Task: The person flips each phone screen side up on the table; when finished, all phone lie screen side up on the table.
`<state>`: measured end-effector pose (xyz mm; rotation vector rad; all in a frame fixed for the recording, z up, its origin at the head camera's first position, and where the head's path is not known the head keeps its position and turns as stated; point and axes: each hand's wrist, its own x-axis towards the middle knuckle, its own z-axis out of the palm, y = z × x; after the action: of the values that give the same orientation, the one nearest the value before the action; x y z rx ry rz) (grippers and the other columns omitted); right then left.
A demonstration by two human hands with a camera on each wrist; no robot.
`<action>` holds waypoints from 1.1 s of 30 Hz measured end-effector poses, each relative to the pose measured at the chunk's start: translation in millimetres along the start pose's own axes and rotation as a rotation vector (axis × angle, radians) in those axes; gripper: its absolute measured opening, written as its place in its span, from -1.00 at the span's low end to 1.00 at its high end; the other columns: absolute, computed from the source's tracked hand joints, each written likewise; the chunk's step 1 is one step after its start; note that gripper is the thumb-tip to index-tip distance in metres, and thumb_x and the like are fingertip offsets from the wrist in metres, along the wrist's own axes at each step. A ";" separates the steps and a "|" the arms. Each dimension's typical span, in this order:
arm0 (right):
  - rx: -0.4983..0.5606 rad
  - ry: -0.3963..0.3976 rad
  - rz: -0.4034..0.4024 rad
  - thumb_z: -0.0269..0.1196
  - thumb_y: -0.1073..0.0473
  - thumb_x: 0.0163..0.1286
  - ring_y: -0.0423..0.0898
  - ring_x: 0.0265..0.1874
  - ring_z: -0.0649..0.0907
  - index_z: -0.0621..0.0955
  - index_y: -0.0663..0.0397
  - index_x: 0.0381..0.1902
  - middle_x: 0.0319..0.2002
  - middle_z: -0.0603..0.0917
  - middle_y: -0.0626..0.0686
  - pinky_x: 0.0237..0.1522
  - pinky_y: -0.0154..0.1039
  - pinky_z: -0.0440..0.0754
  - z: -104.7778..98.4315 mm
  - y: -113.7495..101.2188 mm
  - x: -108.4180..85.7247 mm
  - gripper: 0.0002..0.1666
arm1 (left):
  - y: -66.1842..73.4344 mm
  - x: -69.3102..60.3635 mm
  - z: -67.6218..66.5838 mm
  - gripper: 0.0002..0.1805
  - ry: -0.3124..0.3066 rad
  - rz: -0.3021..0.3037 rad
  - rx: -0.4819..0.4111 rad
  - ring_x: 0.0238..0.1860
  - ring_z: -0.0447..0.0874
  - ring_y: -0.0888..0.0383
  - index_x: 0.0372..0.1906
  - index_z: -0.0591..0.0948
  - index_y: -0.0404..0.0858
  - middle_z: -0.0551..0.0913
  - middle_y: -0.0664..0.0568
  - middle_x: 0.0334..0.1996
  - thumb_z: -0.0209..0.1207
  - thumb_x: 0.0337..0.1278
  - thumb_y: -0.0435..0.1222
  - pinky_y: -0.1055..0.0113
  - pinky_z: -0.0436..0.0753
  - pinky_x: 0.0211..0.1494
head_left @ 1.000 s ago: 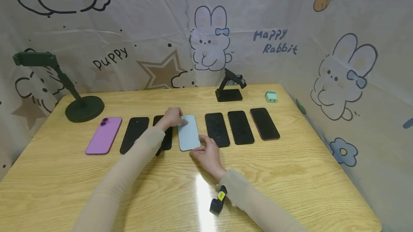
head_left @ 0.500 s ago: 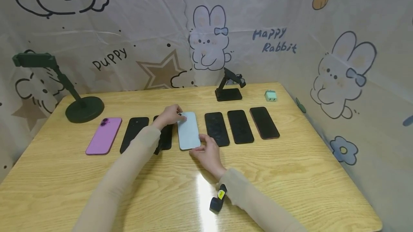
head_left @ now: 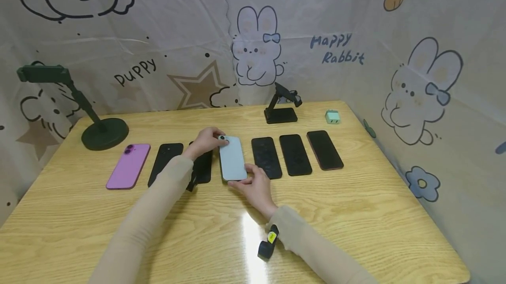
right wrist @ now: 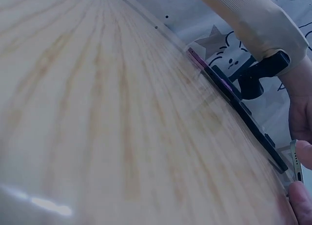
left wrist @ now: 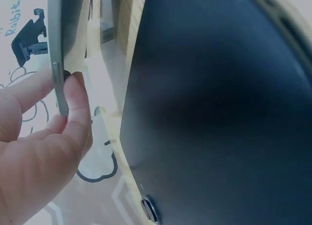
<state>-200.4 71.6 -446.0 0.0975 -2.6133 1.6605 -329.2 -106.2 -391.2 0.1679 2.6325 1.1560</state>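
A light blue phone (head_left: pixel 232 157) lies back up, its camera at the upper left corner, raised and tilted off the table. My left hand (head_left: pixel 207 141) pinches that corner, thumb on the back; in the left wrist view the phone's edge (left wrist: pixel 57 64) sits between thumb and fingers. My right hand (head_left: pixel 256 189) holds the lower right corner, thumb and fingers at its edges; in the right wrist view its fingertips (right wrist: pixel 298 196) are by the phone's end (right wrist: pixel 296 161). Beneath my left wrist is a black phone (head_left: pixel 203 167), partly hidden.
A pink phone (head_left: pixel 128 166) and a black phone (head_left: pixel 166 161) lie at left. Several dark phones (head_left: pixel 295 154) lie in a row at right. Behind stand a green stand (head_left: pixel 103 132), a black stand (head_left: pixel 281 115) and a mint charger (head_left: pixel 332 117) on the wooden table (head_left: pixel 356 222).
The light blue phone has come up off the table at its far end and shifted slightly away. My left hand moved slightly up with it; the right hand stays at the near corner.
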 end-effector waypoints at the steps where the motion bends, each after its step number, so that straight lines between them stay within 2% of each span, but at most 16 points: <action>1: 0.000 0.003 -0.001 0.49 0.03 0.07 -0.11 -0.32 0.71 0.46 0.24 0.19 0.01 0.50 0.18 -0.29 -0.38 0.62 0.1 0.0 -0.1 -0.21 | -1.0 0.7 -0.1 -0.53 0.003 -0.004 -0.015 -0.10 0.49 0.03 0.18 0.48 -0.37 0.52 -0.23 0.05 0.20 0.25 -0.21 0.25 0.56 -0.01; 6: -0.004 0.025 -0.005 0.49 -0.03 0.05 -0.14 -0.36 0.70 0.50 0.22 0.19 -0.01 0.53 0.17 -0.25 -0.32 0.63 0.9 0.0 -1.0 -0.20 | -4.8 2.7 0.2 -0.53 0.021 -0.007 -0.084 -0.14 0.50 0.05 0.16 0.52 -0.34 0.54 -0.18 -0.03 0.24 0.21 -0.19 0.29 0.58 -0.06; 10: -0.011 0.042 -0.014 0.48 -0.09 0.05 -0.16 -0.38 0.69 0.53 0.20 0.18 -0.04 0.56 0.18 -0.24 -0.28 0.63 1.4 -0.1 -1.4 -0.20 | -6.0 3.1 2.0 -0.53 0.052 0.008 -0.128 -0.25 0.47 0.11 0.13 0.55 -0.34 0.50 -0.06 -0.23 0.27 0.17 -0.19 0.39 0.55 -0.19; 15: 0.037 0.052 -0.022 0.48 -0.07 0.05 -0.16 -0.42 0.68 0.56 0.23 0.14 -0.06 0.56 0.22 -0.37 -0.36 0.64 1.3 -1.0 -0.8 -0.23 | -5.5 2.1 4.2 -0.54 0.090 0.031 -0.155 -0.36 0.40 0.14 0.08 0.57 -0.36 0.40 0.05 -0.39 0.30 0.13 -0.20 0.42 0.48 -0.30; 19: 0.075 0.053 -0.021 0.49 -0.06 0.04 -0.18 -0.45 0.67 0.57 0.24 0.12 -0.05 0.56 0.24 -0.44 -0.41 0.62 1.1 -1.5 -0.6 -0.25 | -5.3 1.4 6.0 -0.54 0.110 0.055 -0.160 -0.40 0.36 0.16 0.09 0.56 -0.36 0.38 0.07 -0.43 0.31 0.12 -0.20 0.42 0.44 -0.34; 24: 0.038 0.065 -0.025 0.51 -0.09 0.00 -0.22 -0.45 0.65 0.59 0.21 0.12 -0.03 0.58 0.21 -0.41 -0.42 0.60 2.1 -1.1 0.1 -0.23 | -4.0 0.7 8.9 -0.55 0.149 0.086 -0.149 -0.43 0.33 0.18 0.07 0.57 -0.38 0.37 0.07 -0.44 0.32 0.10 -0.23 0.44 0.39 -0.38; 29: 0.054 0.074 -0.002 0.51 -0.09 0.00 -0.24 -0.49 0.66 0.59 0.17 0.13 -0.03 0.58 0.20 -0.45 -0.41 0.61 4.0 -0.6 1.2 -0.22 | -1.0 -0.5 11.7 -0.56 0.189 0.108 -0.136 -0.41 0.33 0.15 0.03 0.59 -0.37 0.39 0.05 -0.43 0.33 0.07 -0.24 0.42 0.37 -0.38; 33: 0.064 0.087 -0.003 0.51 -0.09 -0.01 -0.25 -0.55 0.65 0.61 0.18 0.12 -0.07 0.61 0.19 -0.50 -0.40 0.60 5.3 -0.5 1.5 -0.23 | -2.6 -0.1 12.2 -0.56 0.188 0.123 -0.147 -0.39 0.35 0.14 0.04 0.59 -0.36 0.42 0.02 -0.40 0.31 0.10 -0.20 0.39 0.39 -0.34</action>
<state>-201.9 66.6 -447.7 0.0312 -2.4971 1.7070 -325.7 -99.3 -401.0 0.2041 2.7153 1.4670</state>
